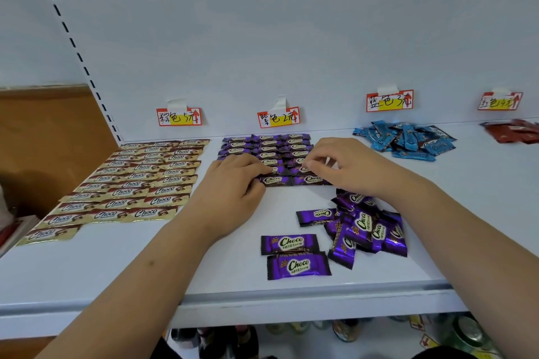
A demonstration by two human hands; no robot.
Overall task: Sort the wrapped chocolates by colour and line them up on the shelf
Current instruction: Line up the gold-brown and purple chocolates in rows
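Below the shelf (pixel 291 300) edge, jars (pixel 344 329) show dimly. Nearest on the shelf lie two purple chocolates (pixel 294 255), flat, labels up, with a loose purple heap (pixel 364 227) just right of them. Further in, both hands work at the front of the purple rows (pixel 265 151): the left hand (pixel 233 186) rests fingers curled on a wrapper, the right hand (pixel 344 163) seems to pinch another, though the fingertips blur. Left, gold chocolates (pixel 131 183) lie in neat rows. Far right sit a blue heap (pixel 408 140) and red ones (pixel 513 131). Tags (pixel 278 118) line the back wall.
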